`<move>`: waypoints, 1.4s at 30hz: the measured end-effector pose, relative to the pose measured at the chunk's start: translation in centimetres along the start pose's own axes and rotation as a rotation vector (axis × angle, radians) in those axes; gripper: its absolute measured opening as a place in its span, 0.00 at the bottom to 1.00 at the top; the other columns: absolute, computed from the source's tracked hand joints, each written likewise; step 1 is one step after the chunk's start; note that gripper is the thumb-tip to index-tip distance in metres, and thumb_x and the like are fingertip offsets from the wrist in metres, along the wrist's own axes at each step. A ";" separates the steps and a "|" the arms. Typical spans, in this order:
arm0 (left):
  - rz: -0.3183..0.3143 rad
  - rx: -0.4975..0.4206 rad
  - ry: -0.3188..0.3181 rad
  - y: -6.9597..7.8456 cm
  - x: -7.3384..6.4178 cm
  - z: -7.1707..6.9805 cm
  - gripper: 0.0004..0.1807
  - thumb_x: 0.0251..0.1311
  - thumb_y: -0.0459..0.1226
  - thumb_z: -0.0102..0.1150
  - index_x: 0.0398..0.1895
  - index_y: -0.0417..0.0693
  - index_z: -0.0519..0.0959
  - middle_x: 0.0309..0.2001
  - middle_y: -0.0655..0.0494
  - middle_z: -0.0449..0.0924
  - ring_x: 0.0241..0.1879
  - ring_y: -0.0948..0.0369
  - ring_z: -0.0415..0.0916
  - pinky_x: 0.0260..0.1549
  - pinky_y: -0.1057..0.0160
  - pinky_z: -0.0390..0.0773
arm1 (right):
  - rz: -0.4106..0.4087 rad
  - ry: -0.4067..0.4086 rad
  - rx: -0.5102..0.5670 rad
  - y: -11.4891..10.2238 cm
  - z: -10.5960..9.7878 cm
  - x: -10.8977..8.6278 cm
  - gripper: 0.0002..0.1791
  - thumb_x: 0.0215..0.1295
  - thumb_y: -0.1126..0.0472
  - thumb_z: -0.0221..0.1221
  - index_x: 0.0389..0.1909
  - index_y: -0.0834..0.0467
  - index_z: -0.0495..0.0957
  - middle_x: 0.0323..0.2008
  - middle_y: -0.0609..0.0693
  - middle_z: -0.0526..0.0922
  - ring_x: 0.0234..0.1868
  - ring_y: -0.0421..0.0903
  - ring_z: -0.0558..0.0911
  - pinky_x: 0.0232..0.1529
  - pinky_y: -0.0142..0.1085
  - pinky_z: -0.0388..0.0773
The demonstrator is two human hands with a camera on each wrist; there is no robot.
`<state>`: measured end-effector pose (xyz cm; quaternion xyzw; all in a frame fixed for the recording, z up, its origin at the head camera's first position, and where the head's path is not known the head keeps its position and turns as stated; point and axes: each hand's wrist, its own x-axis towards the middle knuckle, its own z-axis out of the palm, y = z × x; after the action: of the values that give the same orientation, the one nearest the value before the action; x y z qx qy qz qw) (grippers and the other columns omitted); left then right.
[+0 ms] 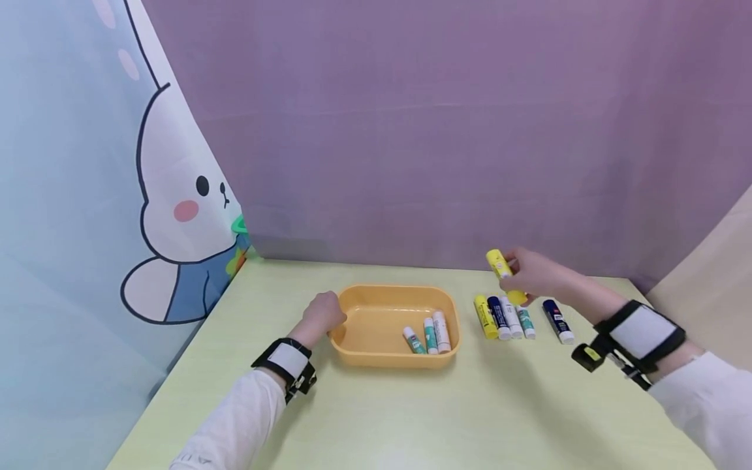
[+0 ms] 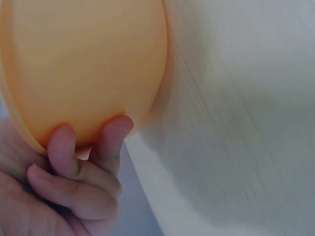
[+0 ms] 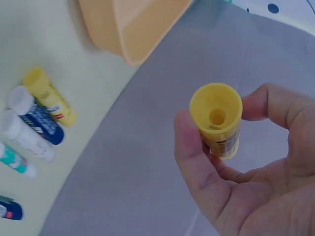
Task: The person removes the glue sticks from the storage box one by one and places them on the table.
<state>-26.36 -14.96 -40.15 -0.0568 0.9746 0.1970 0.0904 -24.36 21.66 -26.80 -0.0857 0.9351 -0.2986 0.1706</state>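
My right hand point(image 1: 533, 274) pinches a yellow glue stick point(image 1: 498, 262) above the table; the right wrist view shows this glue stick point(image 3: 216, 108) end-on between thumb and fingers. My left hand point(image 1: 323, 314) grips the left rim of an orange plastic basin point(image 1: 370, 359), with fingers point(image 2: 110, 140) curled against its wall. Inside the basin's right side lie a small green-and-white glue stick point(image 1: 414, 341), another green-and-white one point(image 1: 431, 336) and a white one point(image 1: 441, 331). Below my right hand a row holds a yellow glue stick point(image 1: 485, 316), a dark blue one point(image 1: 499, 318), a white one point(image 1: 511, 318) and a green-and-white one point(image 1: 525, 322).
A dark blue glue stick point(image 1: 557, 321) lies apart, right of the row. The pale table point(image 1: 399, 418) meets a purple curtain point(image 1: 440, 143) at its back edge. A blue curtain with a cartoon animal point(image 1: 182, 189) hangs at the left.
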 end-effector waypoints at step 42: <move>0.018 -0.006 -0.005 -0.4 0.2 0.1 0.11 0.56 0.33 0.54 0.39 0.34 0.74 0.21 0.49 0.76 0.14 0.60 0.75 0.10 0.69 0.72 | 0.205 -0.001 0.170 10.5 12.6 -1.4 0.33 0.54 0.63 0.60 0.58 0.71 0.57 0.46 0.65 0.71 0.30 0.48 0.76 0.25 0.37 0.81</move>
<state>-26.48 -15.32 -40.43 -0.0476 0.9742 0.2008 0.0911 -18.98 23.81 -42.18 0.0247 0.9102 -0.3577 0.2072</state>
